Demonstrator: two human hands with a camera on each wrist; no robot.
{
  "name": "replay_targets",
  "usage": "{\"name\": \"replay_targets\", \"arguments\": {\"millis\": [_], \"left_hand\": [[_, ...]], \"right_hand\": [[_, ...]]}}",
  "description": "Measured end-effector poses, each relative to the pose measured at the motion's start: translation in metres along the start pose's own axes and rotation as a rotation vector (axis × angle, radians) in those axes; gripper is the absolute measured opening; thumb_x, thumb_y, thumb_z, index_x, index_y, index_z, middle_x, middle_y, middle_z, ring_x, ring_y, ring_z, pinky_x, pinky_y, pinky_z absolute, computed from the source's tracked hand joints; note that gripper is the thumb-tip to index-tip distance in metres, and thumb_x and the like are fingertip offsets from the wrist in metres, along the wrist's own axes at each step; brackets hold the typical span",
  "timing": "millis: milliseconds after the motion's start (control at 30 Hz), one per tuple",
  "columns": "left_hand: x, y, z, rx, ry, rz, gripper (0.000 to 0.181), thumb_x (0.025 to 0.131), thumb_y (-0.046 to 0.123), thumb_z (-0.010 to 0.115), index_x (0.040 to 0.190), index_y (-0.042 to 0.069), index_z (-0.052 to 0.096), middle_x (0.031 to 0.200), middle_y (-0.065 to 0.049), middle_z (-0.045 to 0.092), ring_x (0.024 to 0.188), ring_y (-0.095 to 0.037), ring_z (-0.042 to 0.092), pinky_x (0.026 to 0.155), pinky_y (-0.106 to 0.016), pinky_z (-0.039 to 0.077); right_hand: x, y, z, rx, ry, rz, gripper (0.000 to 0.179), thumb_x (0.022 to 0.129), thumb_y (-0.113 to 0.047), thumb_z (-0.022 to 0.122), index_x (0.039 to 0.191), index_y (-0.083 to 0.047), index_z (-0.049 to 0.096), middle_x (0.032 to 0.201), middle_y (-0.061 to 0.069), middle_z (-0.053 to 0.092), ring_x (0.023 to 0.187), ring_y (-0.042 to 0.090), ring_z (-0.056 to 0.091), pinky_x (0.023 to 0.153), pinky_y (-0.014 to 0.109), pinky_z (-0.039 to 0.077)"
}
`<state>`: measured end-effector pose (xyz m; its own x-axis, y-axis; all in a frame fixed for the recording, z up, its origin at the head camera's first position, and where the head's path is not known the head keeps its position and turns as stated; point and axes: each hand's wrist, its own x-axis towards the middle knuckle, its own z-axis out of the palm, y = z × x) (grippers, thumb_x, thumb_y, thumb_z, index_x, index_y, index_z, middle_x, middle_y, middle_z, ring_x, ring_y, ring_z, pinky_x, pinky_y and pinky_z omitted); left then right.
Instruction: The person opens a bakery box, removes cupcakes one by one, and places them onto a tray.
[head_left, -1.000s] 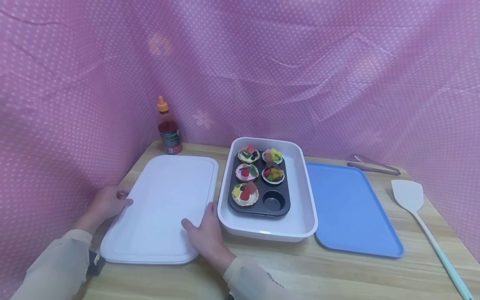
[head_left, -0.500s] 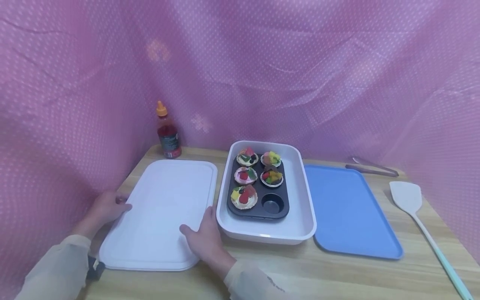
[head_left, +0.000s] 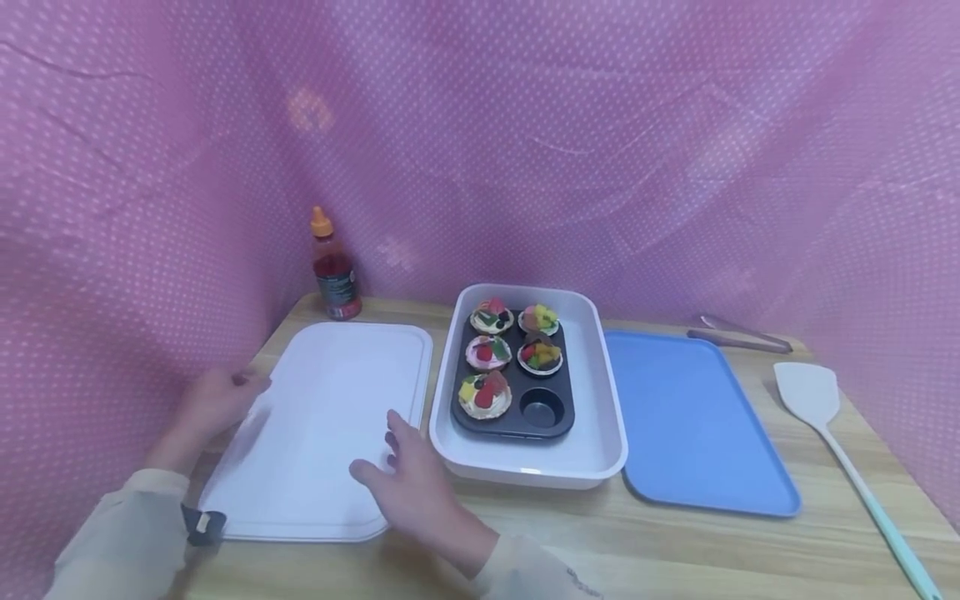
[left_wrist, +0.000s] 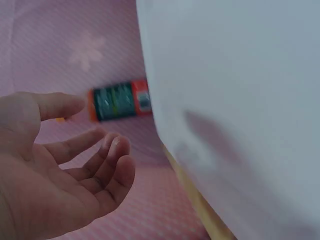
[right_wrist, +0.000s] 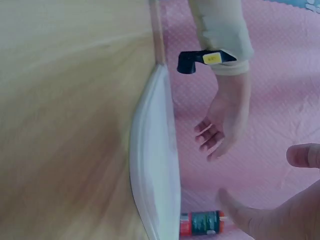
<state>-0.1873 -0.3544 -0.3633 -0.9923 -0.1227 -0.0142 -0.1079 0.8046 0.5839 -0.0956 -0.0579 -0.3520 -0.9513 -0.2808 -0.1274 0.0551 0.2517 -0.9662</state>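
A white rectangular board (head_left: 322,433) with a rimmed edge lies flat on the left of the wooden table. Above its left edge my left hand (head_left: 221,400) hovers, fingers loosely bent and holding nothing; the left wrist view shows the palm and a gap between the fingertips (left_wrist: 125,165) and the board. My right hand (head_left: 416,483) is over the board's right edge, thumb and fingers spread apart, nothing in them. To its right stands a white deep tray (head_left: 596,433) holding a dark muffin tin (head_left: 517,421) with several fruit tarts (head_left: 486,396); one cup is bare.
A blue flat tray (head_left: 697,425) lies right of the white tray. Metal tongs (head_left: 738,336) rest at the back right, and a white spatula (head_left: 810,392) with a green handle lies at the right. A sauce bottle (head_left: 337,279) stands at the back left before a pink curtain (head_left: 480,167).
Both hands have come off the board's edges and risen; before, they gripped its sides. The board stays in place, and the head view has tilted slightly.
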Motion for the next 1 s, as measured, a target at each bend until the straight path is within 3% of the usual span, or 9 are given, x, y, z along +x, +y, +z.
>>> {"name": "replay_targets", "arguments": {"millis": [100, 233, 333, 533, 800, 1000], "left_hand": [[-0.001, 0.023, 0.006, 0.032, 0.009, 0.071, 0.05, 0.1, 0.028, 0.057, 0.13, -0.012, 0.057, 0.114, -0.035, 0.064, 0.094, -0.039, 0.064, 0.073, -0.042, 0.055], [-0.002, 0.058, 0.017, 0.052, 0.002, 0.168, 0.042, 0.098, 0.026, 0.061, 0.125, -0.007, 0.063, 0.108, -0.029, 0.069, 0.093, -0.038, 0.066, 0.07, -0.037, 0.054], [-0.004, 0.082, 0.026, 0.001, -0.028, 0.202, 0.039, 0.098, 0.024, 0.061, 0.125, -0.004, 0.063, 0.108, -0.026, 0.07, 0.095, -0.035, 0.067, 0.07, -0.033, 0.054], [0.003, 0.119, 0.054, -0.165, -0.098, 0.283, 0.036, 0.098, 0.017, 0.062, 0.128, -0.003, 0.062, 0.109, -0.023, 0.072, 0.091, -0.029, 0.07, 0.07, -0.03, 0.055], [0.014, 0.153, 0.099, -0.278, -0.233, 0.28, 0.042, 0.098, 0.02, 0.062, 0.136, 0.001, 0.058, 0.121, -0.023, 0.068, 0.105, -0.032, 0.069, 0.079, -0.034, 0.059], [0.017, 0.161, 0.114, -0.33, -0.263, 0.244, 0.045, 0.097, 0.02, 0.063, 0.139, 0.004, 0.056, 0.127, -0.024, 0.065, 0.11, -0.035, 0.067, 0.082, -0.037, 0.06]], "right_hand": [[-0.002, -0.002, -0.012, 0.071, 0.0, -0.038, 0.064, 0.092, -0.025, 0.071, 0.149, -0.01, 0.046, 0.143, 0.01, 0.058, 0.122, 0.024, 0.064, 0.096, 0.038, 0.057], [-0.005, -0.005, -0.033, 0.099, 0.016, -0.104, 0.048, 0.092, -0.016, 0.071, 0.138, -0.009, 0.057, 0.121, 0.008, 0.068, 0.101, 0.019, 0.07, 0.082, 0.031, 0.059], [-0.007, -0.008, -0.051, 0.091, 0.017, -0.125, 0.044, 0.093, -0.016, 0.07, 0.135, -0.01, 0.06, 0.118, 0.009, 0.069, 0.101, 0.02, 0.069, 0.082, 0.031, 0.058], [-0.001, -0.009, -0.088, 0.044, 0.101, -0.162, 0.043, 0.092, -0.014, 0.068, 0.134, -0.006, 0.06, 0.119, 0.014, 0.069, 0.102, 0.023, 0.069, 0.087, 0.032, 0.058], [0.017, -0.006, -0.135, 0.084, 0.22, -0.159, 0.038, 0.095, -0.005, 0.063, 0.133, -0.001, 0.059, 0.117, 0.021, 0.068, 0.099, 0.027, 0.071, 0.086, 0.035, 0.061], [0.028, -0.008, -0.16, 0.079, 0.255, -0.133, 0.037, 0.098, -0.005, 0.059, 0.134, 0.0, 0.057, 0.12, 0.025, 0.065, 0.102, 0.033, 0.071, 0.088, 0.038, 0.06]]}}
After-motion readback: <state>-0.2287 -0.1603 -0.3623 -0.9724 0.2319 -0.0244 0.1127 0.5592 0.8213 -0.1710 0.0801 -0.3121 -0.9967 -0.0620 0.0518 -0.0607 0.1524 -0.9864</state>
